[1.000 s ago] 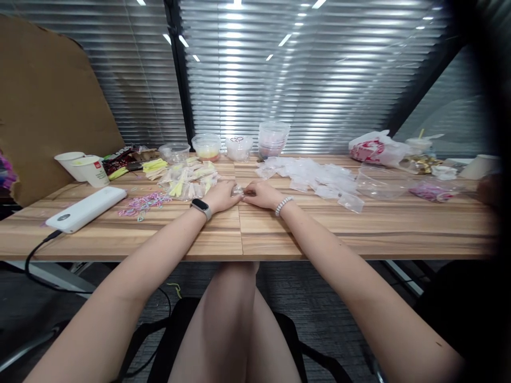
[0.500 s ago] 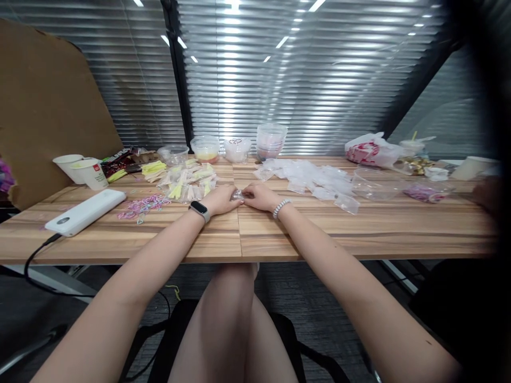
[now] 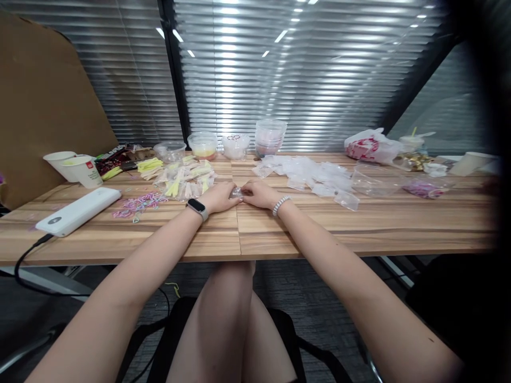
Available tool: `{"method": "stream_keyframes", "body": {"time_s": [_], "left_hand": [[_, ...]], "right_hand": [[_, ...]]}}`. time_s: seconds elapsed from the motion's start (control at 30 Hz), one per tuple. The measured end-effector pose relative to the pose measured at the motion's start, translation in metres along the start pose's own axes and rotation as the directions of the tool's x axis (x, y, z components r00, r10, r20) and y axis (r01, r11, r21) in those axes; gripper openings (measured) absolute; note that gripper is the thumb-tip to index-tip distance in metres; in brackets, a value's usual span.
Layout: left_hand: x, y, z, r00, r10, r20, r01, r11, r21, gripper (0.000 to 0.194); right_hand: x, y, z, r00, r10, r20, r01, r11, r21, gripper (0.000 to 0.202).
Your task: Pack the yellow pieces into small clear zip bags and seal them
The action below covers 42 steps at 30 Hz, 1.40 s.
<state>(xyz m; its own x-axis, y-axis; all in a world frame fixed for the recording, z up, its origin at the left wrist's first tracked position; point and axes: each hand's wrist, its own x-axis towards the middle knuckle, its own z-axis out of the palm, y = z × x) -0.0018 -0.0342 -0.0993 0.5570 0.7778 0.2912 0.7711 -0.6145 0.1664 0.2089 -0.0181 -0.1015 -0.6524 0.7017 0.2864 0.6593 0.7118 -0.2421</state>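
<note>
Both my hands meet on the table at the centre, around a small clear plastic bag (image 3: 236, 192). My left hand (image 3: 220, 197), with a fitness band on its wrist, closes on the bag's left side. On the other side, the fingers of my right hand (image 3: 257, 194) pinch its right edge; a bead bracelet circles that wrist. What the bag contains is too small to make out. Left of my hands lies a pile of small filled bags (image 3: 187, 181) with yellow and pale strips. To the right spreads a heap of flat clear bags (image 3: 311, 175).
Pink and purple small rings (image 3: 141, 205) lie scattered near a white power bank (image 3: 80, 211). Paper cups (image 3: 85, 171) stand at the left. Along the back are clear tubs (image 3: 270, 138). A clear container (image 3: 375, 181) and a red-and-white plastic bag (image 3: 371, 146) sit at right.
The view has shifted slightly. My hands stay together at the same spot on the table, still holding the small clear bag, with only slight finger movement.
</note>
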Motion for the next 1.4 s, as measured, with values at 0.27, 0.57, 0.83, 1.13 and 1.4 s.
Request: {"method": "stream_keyframes", "body": {"time_s": [0.27,0.57,0.83,1.13,1.4], "left_hand": [[0.0012,-0.0033,0.0001,1.0,0.025,0.0,-0.025,1.0,-0.006,0.042],[0.002,-0.0029,-0.0002,1.0,0.015,0.01,-0.015,1.0,-0.009,0.044],[0.0027,-0.0034,0.0001,1.0,0.011,0.027,-0.011,1.0,0.006,0.046],[0.0026,-0.0038,0.0011,1.0,-0.005,0.03,0.005,1.0,-0.019,0.047],[0.0027,-0.0043,0.0014,0.999,0.003,0.036,-0.002,1.0,-0.029,0.046]], "right_hand": [[-0.0002,-0.0018,-0.0013,1.0,0.009,0.006,-0.009,1.0,-0.001,0.027],[0.0003,-0.0028,-0.0025,1.0,0.026,0.015,-0.026,1.0,-0.005,0.026],[0.0015,-0.0016,-0.0021,1.0,0.007,0.027,-0.007,1.0,-0.006,0.027],[0.0011,-0.0001,-0.0002,1.0,0.0,0.023,0.0,1.0,-0.017,0.025],[0.002,0.0012,0.0001,1.0,0.011,0.007,-0.011,1.0,0.002,0.026]]}}
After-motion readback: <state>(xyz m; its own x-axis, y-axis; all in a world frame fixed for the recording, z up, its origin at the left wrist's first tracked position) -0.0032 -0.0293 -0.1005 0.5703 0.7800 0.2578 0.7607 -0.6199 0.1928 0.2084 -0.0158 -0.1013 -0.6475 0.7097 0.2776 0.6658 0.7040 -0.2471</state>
